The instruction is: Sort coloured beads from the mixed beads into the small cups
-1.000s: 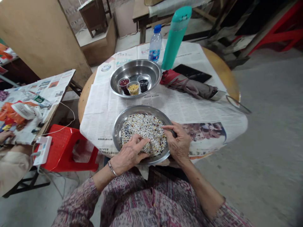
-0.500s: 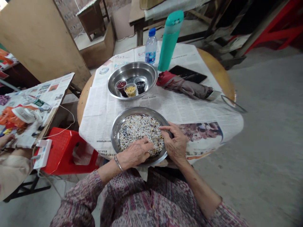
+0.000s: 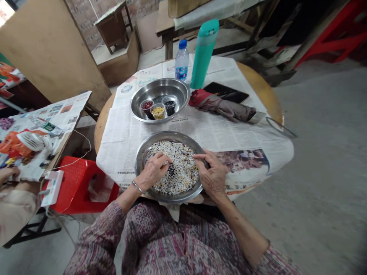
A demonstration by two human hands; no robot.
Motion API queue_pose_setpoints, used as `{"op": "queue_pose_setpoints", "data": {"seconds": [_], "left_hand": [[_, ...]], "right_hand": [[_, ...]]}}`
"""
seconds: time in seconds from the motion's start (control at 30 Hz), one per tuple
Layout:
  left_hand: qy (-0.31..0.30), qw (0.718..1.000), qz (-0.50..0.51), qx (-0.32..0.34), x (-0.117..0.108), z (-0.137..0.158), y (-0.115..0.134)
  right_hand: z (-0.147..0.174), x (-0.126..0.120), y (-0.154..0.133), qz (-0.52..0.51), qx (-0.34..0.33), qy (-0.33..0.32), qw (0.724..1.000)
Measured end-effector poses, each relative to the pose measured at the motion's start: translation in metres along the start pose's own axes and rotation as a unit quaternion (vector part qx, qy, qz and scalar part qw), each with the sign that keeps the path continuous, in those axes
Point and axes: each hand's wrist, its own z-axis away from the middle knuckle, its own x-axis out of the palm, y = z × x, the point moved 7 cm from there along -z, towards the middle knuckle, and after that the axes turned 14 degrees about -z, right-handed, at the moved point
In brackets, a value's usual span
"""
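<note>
A shallow metal basin (image 3: 141, 152) holds white grains (image 3: 183, 152) mixed with yellow, red and black beans. Over its left half is my left hand (image 3: 153, 170), with a bracelet at the wrist. Its fingers are curled and drawn together, and whatever they pinch is hidden. A small patch of black beans (image 3: 171, 170) shows just right of those fingertips. My right hand (image 3: 211, 173) is closed over the basin's right rim, thumb and forefinger reaching inside. Behind stands a second metal basin (image 3: 136, 110) with cups of red beans (image 3: 147, 105), yellow beans (image 3: 158, 111) and black beans (image 3: 170, 104).
Newspaper (image 3: 114, 141) covers the round table. A water bottle (image 3: 181, 63), a green bottle (image 3: 204, 55), a folded umbrella (image 3: 223, 106) and a dark tablet-like slab (image 3: 226, 91) stand or lie at the back. Left are a red stool (image 3: 77, 183), a power strip (image 3: 53, 189) and another person's hand (image 3: 8, 173).
My left hand has moved left and slightly up from the basin's near middle, uncovering grains and a patch of black beans. My right hand stays at the rim.
</note>
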Motion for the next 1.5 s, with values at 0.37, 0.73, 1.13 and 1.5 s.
{"op": "queue_pose_setpoints", "data": {"seconds": [0.37, 0.73, 1.13, 1.5], "left_hand": [[0.032, 0.999, 0.009, 0.008, 0.001, 0.004, -0.002], [0.022, 1.000, 0.004, 0.014, -0.005, 0.007, 0.004], [-0.076, 0.992, -0.103, -0.004, -0.015, 0.033, 0.011], [-0.116, 0.991, -0.063, -0.021, -0.004, 0.040, 0.021]], "right_hand": [[0.001, 0.000, 0.004, -0.003, -0.010, 0.002, 1.000], [0.000, 0.000, 0.003, -0.008, -0.008, 0.002, 1.000], [0.001, 0.000, 0.005, -0.012, 0.004, -0.002, 1.000], [0.000, 0.000, 0.000, -0.019, -0.002, -0.002, 1.000]]}}
